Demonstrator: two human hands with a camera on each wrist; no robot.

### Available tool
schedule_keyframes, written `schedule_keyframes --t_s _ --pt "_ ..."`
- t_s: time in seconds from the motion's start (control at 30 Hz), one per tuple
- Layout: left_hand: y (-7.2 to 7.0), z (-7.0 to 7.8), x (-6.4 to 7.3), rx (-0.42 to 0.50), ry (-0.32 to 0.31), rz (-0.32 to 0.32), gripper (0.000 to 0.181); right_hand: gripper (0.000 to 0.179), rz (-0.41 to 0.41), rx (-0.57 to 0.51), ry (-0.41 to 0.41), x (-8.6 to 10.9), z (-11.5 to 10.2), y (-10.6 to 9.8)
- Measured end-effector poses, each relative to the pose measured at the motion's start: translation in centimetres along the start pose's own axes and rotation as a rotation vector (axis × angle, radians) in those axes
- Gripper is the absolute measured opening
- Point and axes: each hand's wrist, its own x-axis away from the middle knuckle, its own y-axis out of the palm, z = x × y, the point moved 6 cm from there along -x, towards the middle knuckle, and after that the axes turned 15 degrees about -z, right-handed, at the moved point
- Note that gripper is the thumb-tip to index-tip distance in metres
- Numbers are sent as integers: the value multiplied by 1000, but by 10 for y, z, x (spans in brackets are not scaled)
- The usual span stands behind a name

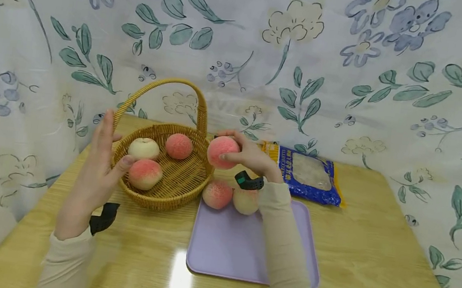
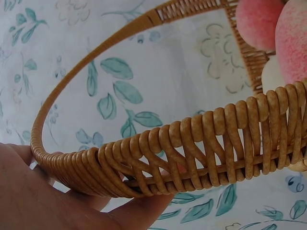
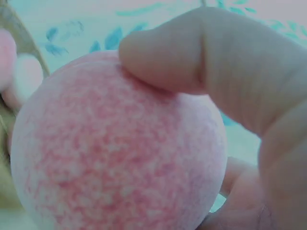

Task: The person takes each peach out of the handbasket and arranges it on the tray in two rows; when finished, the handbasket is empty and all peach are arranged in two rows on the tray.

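Note:
My right hand [image 1: 251, 155] holds a pink-red peach [image 1: 222, 152] above the right rim of the wicker basket [image 1: 184, 197]. The right wrist view shows the thumb [image 3: 163, 52] pressed on that peach's speckled side. At the basket's left side, my left hand [image 1: 97, 171] straddles the base of the arched handle [image 2: 72, 172], thumb to one side and fingers to the other. Inside the basket lie a pale peach [image 1: 143, 149], a red peach [image 1: 179, 146] and a pink-and-cream peach [image 1: 144, 174]. A pink peach [image 1: 217, 195] and a paler peach [image 1: 246, 202] rest on the lilac tray [image 1: 227, 253].
Behind the tray, to the right, lies a blue and yellow food packet [image 1: 310, 176]. Everything stands on a wooden table [image 1: 381, 256]. A floral cloth [image 1: 242, 45] hangs behind it and at both sides. My right forearm crosses over the tray.

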Motion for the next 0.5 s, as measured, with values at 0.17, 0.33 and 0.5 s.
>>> schedule_keyframes --t_s 0.17,0.33,0.5 --pt "0 -2 1 -3 -10 6 79 59 164 28 60 55 17 -33" --pt "2 -2 -1 6 -2 5 79 58 327 79 138 119 45 -56" --pt "2 -2 -2 19 3 6 79 58 389 -4 110 162 73 -60"
